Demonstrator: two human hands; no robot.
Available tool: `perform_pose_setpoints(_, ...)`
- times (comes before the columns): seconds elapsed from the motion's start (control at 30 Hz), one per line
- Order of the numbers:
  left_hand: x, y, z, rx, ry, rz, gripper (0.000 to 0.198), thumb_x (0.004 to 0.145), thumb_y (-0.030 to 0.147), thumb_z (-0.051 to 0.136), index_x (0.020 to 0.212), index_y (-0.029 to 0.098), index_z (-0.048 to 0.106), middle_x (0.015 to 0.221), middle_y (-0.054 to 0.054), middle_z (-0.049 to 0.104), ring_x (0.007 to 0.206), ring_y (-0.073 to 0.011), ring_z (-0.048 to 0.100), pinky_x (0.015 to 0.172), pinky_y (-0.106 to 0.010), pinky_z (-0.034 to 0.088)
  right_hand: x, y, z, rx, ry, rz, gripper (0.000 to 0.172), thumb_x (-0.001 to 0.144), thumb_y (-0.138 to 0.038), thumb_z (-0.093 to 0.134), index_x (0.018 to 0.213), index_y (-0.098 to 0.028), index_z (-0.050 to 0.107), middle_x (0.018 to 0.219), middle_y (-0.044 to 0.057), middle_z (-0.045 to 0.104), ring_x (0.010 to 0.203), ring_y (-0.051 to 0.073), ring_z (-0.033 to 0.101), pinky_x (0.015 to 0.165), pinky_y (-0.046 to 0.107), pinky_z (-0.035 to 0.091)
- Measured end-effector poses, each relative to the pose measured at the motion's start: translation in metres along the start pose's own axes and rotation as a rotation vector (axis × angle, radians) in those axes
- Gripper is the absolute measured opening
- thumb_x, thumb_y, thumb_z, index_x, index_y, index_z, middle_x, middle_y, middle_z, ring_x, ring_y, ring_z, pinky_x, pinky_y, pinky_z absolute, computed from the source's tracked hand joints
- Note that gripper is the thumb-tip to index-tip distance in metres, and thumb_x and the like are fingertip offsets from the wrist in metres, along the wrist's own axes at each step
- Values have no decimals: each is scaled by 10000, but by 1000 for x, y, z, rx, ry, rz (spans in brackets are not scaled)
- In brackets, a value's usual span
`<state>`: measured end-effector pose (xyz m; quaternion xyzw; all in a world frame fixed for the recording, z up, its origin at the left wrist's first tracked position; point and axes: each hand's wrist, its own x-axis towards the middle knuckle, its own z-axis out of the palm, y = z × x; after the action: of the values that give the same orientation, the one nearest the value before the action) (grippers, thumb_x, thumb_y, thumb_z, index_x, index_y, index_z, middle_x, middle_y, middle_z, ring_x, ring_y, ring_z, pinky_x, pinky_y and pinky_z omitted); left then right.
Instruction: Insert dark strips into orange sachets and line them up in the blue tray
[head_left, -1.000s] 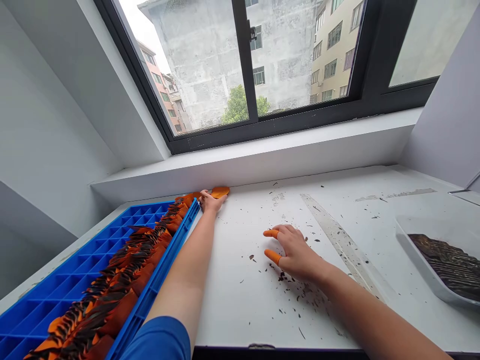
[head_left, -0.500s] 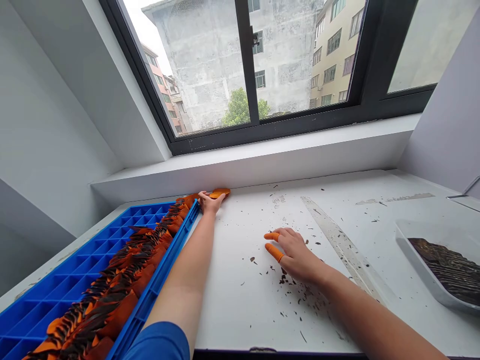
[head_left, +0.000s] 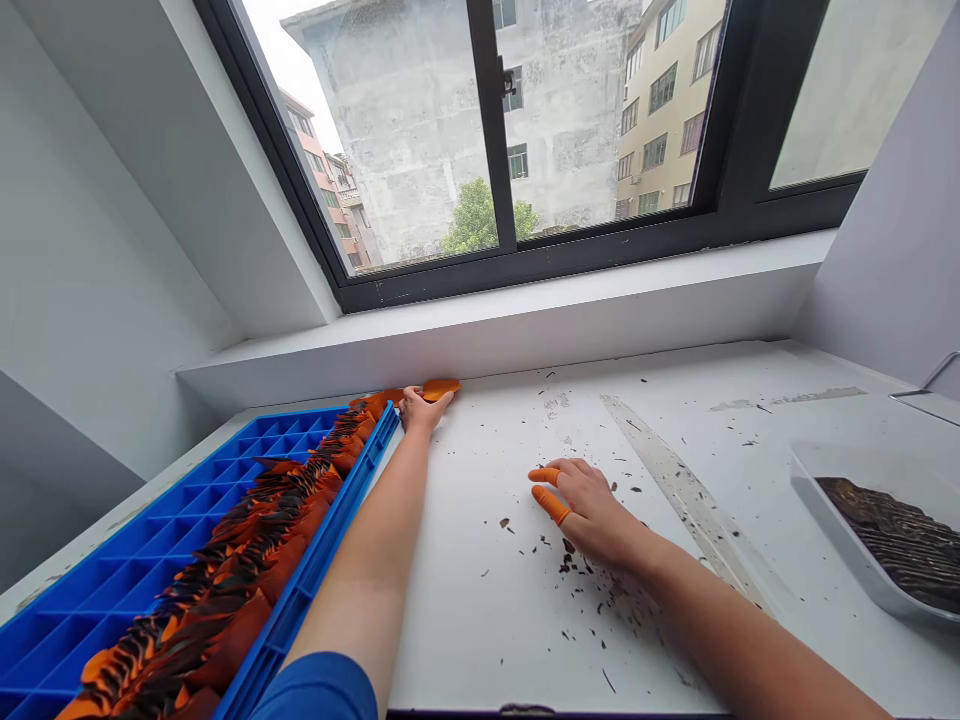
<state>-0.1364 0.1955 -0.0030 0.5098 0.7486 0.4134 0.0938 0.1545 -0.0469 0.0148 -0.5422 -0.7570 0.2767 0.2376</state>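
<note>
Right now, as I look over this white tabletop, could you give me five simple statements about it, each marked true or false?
1. The left hand is at an orange piece near the blue crate. True.
2. The clear tub holds dark, ridged material. True.
3. The right hand grips that tub. False: its fingers hold nothing visible.
4. Those fingers are all uncovered. False: two wear orange covers.
5. Dark scraps dot the white tabletop. True.
</note>
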Motion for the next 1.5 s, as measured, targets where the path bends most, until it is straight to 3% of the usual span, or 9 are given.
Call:
perform_pose_setpoints(0.13,1,-1,-1,-2,11,-2,558,692,601,797,996,257,479,1171,-102,655,1297,-334,501,1042,-419,426,0,-2,-1,4,0,1,517,1023,-495,332,1358,-211,603,1381,120,572,1365,305,409,1158,522,318)
perform_pose_setpoints(0.23,1,-1,-1,-12,24,19,373,865,614,617,911,250,546,1092,-111,696,1255,-332,544,1030,-428,430,0,-1,0,14,0,1,517,1022,-501,342,1364,-213,601,1383,115,571,1370,302,404,1166,514,312)
perform_pose_setpoints(0.37,1,-2,-2,-6,35,47,368,1000,503,420,788,241,569,986,-136,722,1108,-333,631,958,-445,457,1,1,1,14,6,-2,508,1020,-507,350,1355,-226,608,1377,112,575,1371,307,409,1163,519,317)
perform_pose_setpoints(0.57,-3,0,-5,-5,131,82,302,1013,453,428,874,238,589,962,-118,726,976,-300,663,851,-399,483,1,0,2,24,11,7,489,1008,-511,385,1348,-240,610,1375,109,576,1369,316,413,1153,517,329)
perform_pose_setpoints(0.73,-11,6,-6,3,253,134,264,1020,404,422,899,237,587,1072,-118,710,1084,-298,620,927,-413,448,-2,-2,0,7,4,13,495,1008,-511,384,1353,-236,608,1368,110,578,1350,319,425,1137,528,336)
perform_pose_setpoints(0.9,-18,12,-8,14,299,247,225,997,378,475,866,237,591,1072,-120,696,1166,-329,562,988,-455,413,-1,-1,1,-7,13,20,467,1007,-494,391,1324,-241,623,1347,107,592,1335,321,436,1132,534,331)
perform_pose_setpoints(1.23,-22,27,-18,-13,273,570,192,979,378,542,880,241,633,1189,-107,639,1214,-279,537,1103,-392,380,4,5,2,-8,39,-1,428,988,-477,445,1283,-237,640,1319,108,607,1325,315,451,1135,518,328)
perform_pose_setpoints(1.4,-29,46,-31,-55,357,649,211,972,394,564,860,229,631,1148,-117,637,1200,-294,541,1100,-430,391,7,9,-1,25,91,-28,387,967,-429,502,1276,-239,637,1311,97,612,1326,297,451,1145,505,319)
perform_pose_setpoints(1.5,-39,69,-37,-109,235,716,224,977,394,558,856,218,628,1109,-106,642,1126,-269,585,1021,-395,460,10,12,-2,37,120,-38,376,966,-399,510,1278,-225,628,1311,95,613,1328,280,446,1152,489,303)
